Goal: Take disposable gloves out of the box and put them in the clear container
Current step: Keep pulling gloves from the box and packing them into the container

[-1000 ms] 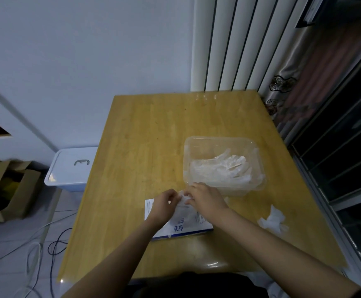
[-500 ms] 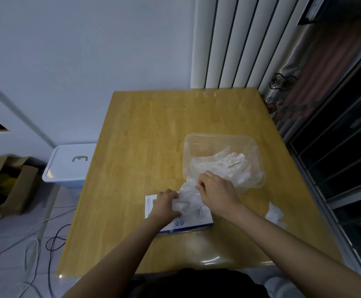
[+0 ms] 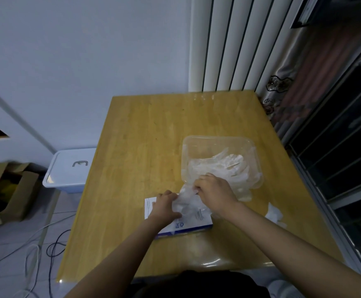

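A flat white and blue glove box (image 3: 193,223) lies near the table's front edge. A thin clear glove (image 3: 186,201) is stretched up out of it. My right hand (image 3: 215,193) pinches the glove's upper end, just at the near rim of the clear container. My left hand (image 3: 164,206) grips the glove's lower part and rests on the box. The clear container (image 3: 218,141) stands behind the box and holds a heap of clear gloves (image 3: 222,166).
One loose crumpled glove (image 3: 274,214) lies on the wooden table (image 3: 145,136) to the right of my right forearm. Left of the table, on the floor, are a white lidded bin (image 3: 70,168), a cardboard box (image 3: 5,190) and cables (image 3: 35,254).
A second ago both hands were low on the box. My right hand has since lifted a glove out and moved it up toward the container while my left hand stayed on the box.
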Tool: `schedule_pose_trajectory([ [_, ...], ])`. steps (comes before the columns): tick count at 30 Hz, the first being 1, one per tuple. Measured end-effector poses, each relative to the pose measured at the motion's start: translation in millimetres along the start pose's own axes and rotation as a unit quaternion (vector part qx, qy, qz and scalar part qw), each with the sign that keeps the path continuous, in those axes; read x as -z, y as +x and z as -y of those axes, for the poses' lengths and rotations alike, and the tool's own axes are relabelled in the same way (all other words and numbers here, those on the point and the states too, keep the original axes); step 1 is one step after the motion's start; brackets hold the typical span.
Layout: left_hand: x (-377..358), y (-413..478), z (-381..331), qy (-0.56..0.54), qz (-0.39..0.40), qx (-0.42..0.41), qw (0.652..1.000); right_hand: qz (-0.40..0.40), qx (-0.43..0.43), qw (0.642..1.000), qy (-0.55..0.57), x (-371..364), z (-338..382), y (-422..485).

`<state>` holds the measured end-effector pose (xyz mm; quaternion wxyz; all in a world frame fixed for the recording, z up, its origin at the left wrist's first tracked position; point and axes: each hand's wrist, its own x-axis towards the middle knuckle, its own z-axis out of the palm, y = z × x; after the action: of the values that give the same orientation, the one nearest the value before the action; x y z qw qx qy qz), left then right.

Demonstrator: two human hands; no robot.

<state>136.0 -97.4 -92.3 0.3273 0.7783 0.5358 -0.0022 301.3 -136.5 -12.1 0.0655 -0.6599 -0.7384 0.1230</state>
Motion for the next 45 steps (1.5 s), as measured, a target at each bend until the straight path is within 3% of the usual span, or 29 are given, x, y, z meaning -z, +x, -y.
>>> schedule_pose_trajectory([
  [13,0,-2,-3,0.012,0.014,0.008,1.000,-0.160,-0.133,0.966,0.155,43,-27,-3],
  [16,0,-4,-4,0.010,0.016,0.008,1.000,-0.185,-0.132,0.959,0.172,63,-32,0],
  [21,37,-6,-10,-0.031,0.077,-0.014,0.996,-0.168,-0.122,0.959,0.192,76,-36,1],
  [26,86,-13,-60,-0.192,-0.049,-0.074,0.977,-0.154,-0.098,0.960,0.211,82,-32,6],
  [30,99,-21,-105,-0.301,0.020,-0.137,0.944,-0.152,-0.073,0.960,0.224,89,-23,11],
  [32,97,-14,-112,-0.292,-0.010,-0.167,0.942,-0.146,-0.065,0.955,0.248,90,-21,12],
  [35,102,-1,-108,-0.271,-0.077,-0.136,0.950,-0.146,-0.075,0.947,0.275,91,-28,12],
  [45,125,20,-106,-0.292,-0.112,-0.111,0.943,-0.089,-0.155,0.946,0.272,94,-65,21],
])
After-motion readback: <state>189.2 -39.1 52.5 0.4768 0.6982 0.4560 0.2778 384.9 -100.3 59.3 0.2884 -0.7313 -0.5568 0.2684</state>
